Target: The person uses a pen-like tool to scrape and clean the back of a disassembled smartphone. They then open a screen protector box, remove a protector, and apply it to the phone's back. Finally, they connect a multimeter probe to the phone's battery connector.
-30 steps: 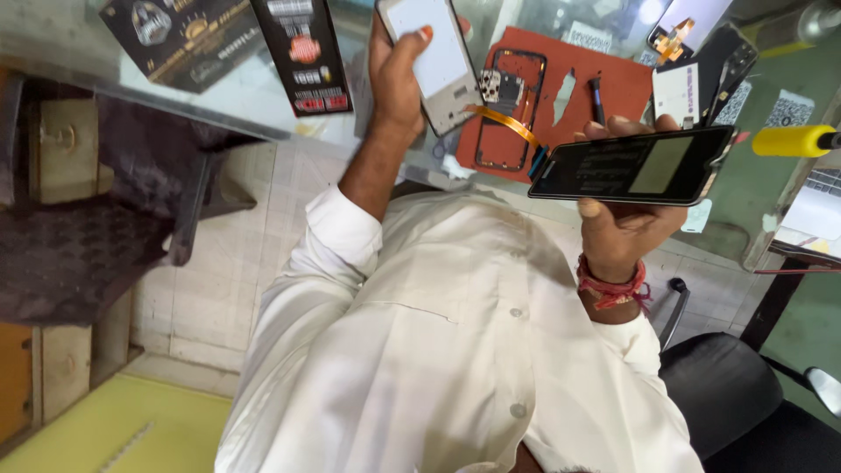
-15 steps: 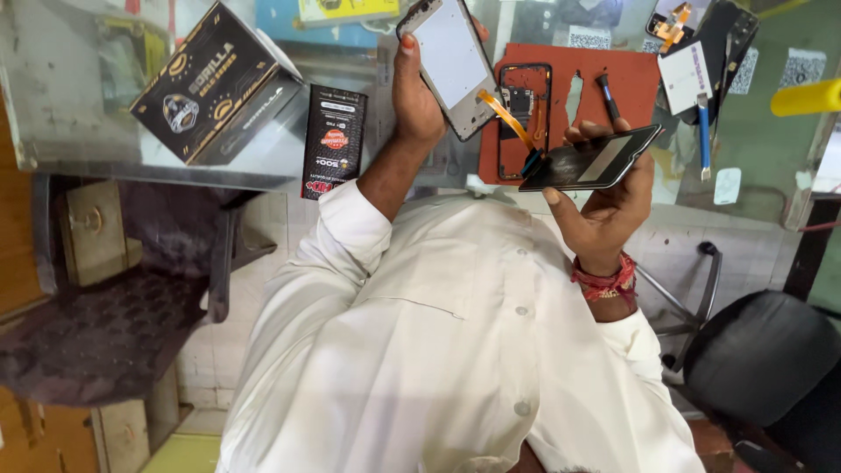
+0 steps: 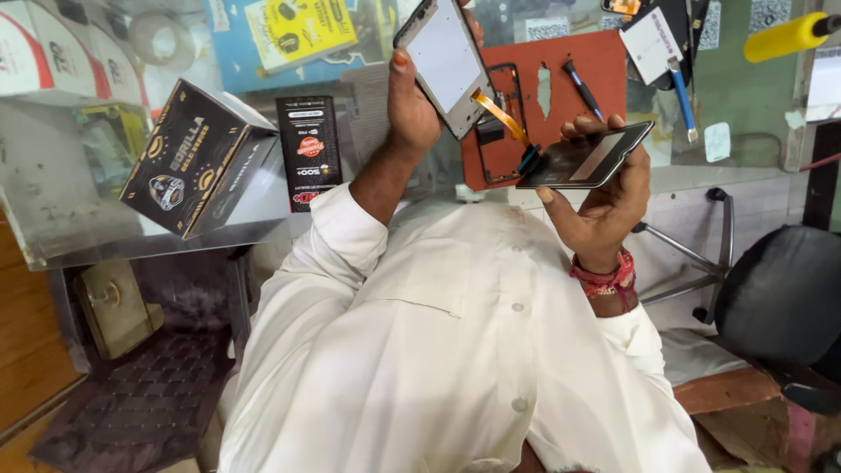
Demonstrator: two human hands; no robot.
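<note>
My left hand (image 3: pixel 410 109) holds up an opened phone body (image 3: pixel 442 61), its pale inner face turned toward me. In my right hand (image 3: pixel 600 206) a dark screen panel (image 3: pixel 585 158) lies nearly flat on the fingertips, a little lower and to the right. An orange flex cable (image 3: pixel 499 116) runs between the two parts and still joins them. Both hands hover over a red work mat (image 3: pixel 574 66) at the table's near edge. Red threads circle my right wrist. My white shirt fills the lower middle of the view.
A black phone frame (image 3: pixel 501 166) and a blue-handled screwdriver (image 3: pixel 581 88) lie on the mat. A large black box (image 3: pixel 188 158) and a slim black packet (image 3: pixel 308 149) stand on the glass table (image 3: pixel 70 228) at the left. A yellow tool handle (image 3: pixel 784 37) is at the far right, with a black chair (image 3: pixel 780 298) below it.
My right hand has brought the screen panel leftward, closer to the phone body, and tilted it flatter. The view has shifted, so the boxes now sit lower and further right.
</note>
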